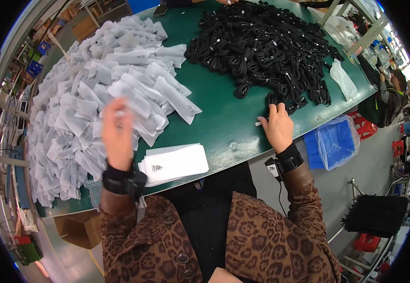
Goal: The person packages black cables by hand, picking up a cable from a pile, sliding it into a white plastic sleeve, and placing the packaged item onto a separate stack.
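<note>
My right hand [279, 128] is closed on a coiled black cable [271, 98] at the near edge of the cable heap. A pale connector [258, 123] pokes out beside its thumb. My left hand [118, 129] is over the near right side of a large heap of frosted white bags [80, 101]. Motion blurs its fingers, so whether it holds anything cannot be made out. Between my arms, at the table's near edge, lies a stack of flat white bags [179, 164] with dark print. The large heap of coiled black cables [257, 47] covers the far right of the table.
The green table [221, 118] shows between the heaps. A crumpled white bag [343, 79] lies at its right end. Past the right edge stands a blue bin [332, 141] with a clear liner. A cardboard box [78, 229] sits below at left. Another person's hand [227, 2] shows at the far edge.
</note>
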`<action>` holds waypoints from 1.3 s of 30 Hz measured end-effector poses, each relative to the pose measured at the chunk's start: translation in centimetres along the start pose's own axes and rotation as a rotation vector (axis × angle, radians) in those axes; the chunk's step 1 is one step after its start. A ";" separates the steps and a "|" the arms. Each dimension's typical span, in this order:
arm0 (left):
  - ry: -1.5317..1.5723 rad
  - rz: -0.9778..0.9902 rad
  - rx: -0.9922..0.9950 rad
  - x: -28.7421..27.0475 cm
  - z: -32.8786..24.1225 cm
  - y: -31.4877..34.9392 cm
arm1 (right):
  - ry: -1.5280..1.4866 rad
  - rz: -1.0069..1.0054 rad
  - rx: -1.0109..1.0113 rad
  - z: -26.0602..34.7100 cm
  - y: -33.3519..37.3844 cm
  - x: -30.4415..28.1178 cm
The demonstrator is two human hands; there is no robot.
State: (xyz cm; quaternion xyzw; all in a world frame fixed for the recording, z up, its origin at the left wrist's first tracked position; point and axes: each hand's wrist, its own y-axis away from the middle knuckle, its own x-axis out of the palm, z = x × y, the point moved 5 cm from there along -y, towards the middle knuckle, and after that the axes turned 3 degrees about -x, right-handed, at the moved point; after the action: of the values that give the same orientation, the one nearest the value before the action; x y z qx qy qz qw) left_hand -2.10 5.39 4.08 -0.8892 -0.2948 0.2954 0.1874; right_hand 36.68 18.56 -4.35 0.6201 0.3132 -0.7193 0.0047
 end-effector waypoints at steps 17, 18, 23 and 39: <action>-0.162 0.568 0.192 8.9 -3.5 12.3 | -0.798 0.096 -0.036 8.2 3.3 -1.4; -0.162 0.576 0.177 8.9 -3.4 12.3 | -0.846 0.122 -0.045 8.6 3.3 -1.8; -0.094 0.567 0.085 8.9 -2.9 11.8 | -0.965 0.171 -0.073 9.8 3.0 -2.9; 0.186 0.559 -0.337 8.8 -0.6 10.8 | -1.043 0.124 -0.230 10.8 3.1 -4.3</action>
State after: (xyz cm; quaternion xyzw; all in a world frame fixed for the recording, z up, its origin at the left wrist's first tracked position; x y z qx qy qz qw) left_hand 8.53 2.71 -4.57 -0.9772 -0.0658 0.2003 -0.0242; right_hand 29.29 9.52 -1.48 0.1932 0.3087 -0.8913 0.2700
